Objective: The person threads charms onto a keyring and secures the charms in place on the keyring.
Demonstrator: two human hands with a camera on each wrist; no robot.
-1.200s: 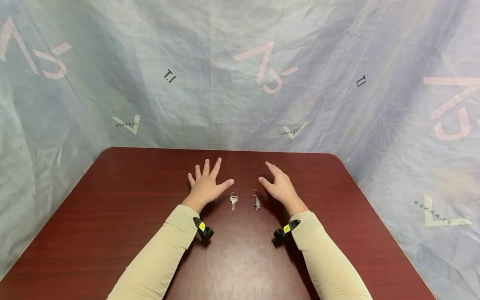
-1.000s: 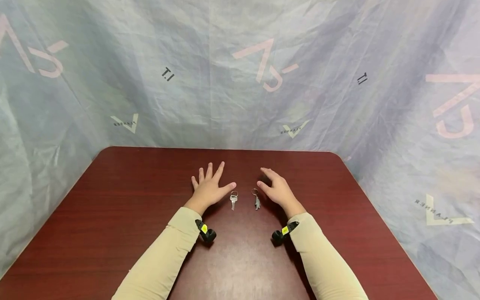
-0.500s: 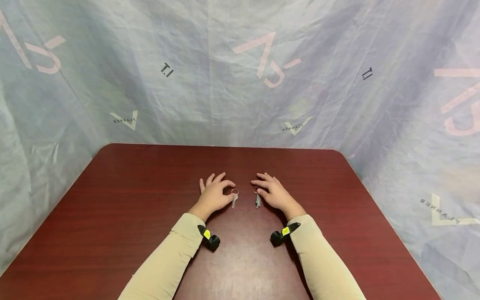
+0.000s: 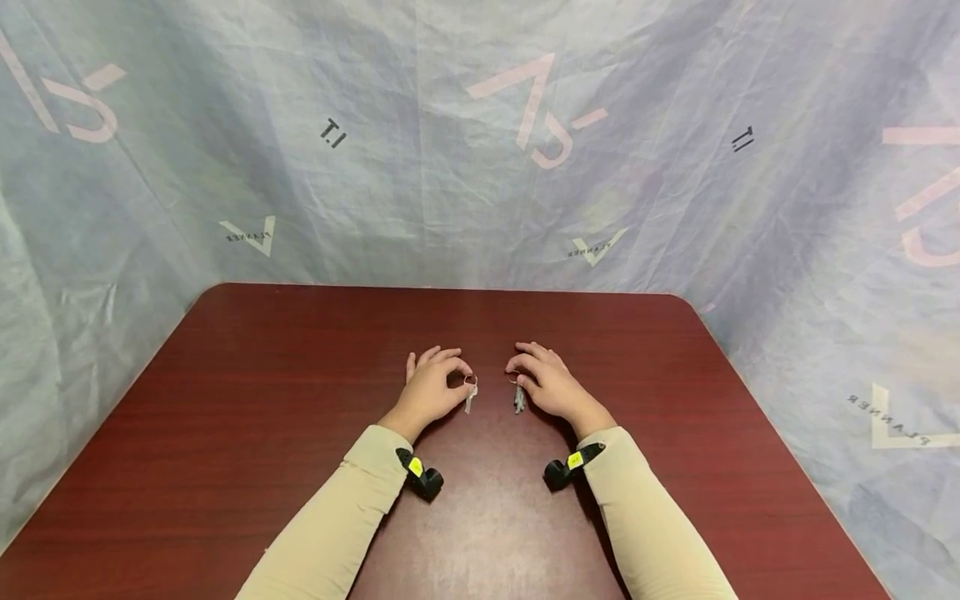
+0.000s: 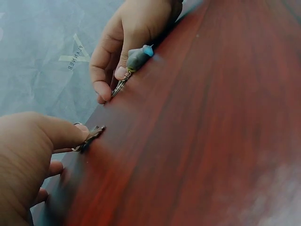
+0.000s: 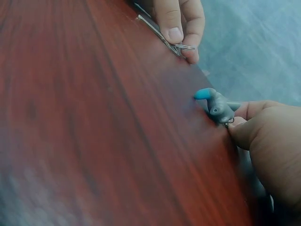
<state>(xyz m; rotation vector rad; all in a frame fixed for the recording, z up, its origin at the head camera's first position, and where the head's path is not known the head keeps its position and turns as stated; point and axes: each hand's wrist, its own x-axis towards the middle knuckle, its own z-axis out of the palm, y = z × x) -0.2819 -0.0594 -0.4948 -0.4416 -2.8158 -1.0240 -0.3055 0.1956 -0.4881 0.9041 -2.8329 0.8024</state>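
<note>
Near the middle of the table, my left hand (image 4: 429, 395) pinches a small silver key (image 4: 469, 405) on a split ring between thumb and index finger. In the right wrist view the thumb presses by the bow of the key (image 6: 154, 30). To the right, my right hand (image 4: 553, 388) pinches the metal ring of a keychain (image 4: 519, 400). Its pendant is a small grey figure (image 6: 219, 109) with a bright blue tip. A short gap separates the two hands. Whether the key and the figure touch the tabletop, I cannot tell.
The dark red wooden table (image 4: 480, 500) has rounded far corners. Behind and beside it hangs a grey-blue printed fabric curtain (image 4: 420, 167). A black wrist camera (image 4: 426, 478) sits on the left sleeve, another wrist camera (image 4: 562, 472) on the right.
Both hands started spread beside the key and the keychain. They have closed in and their thumbs and index fingers now pinch them. Key and keychain have shifted only slightly.
</note>
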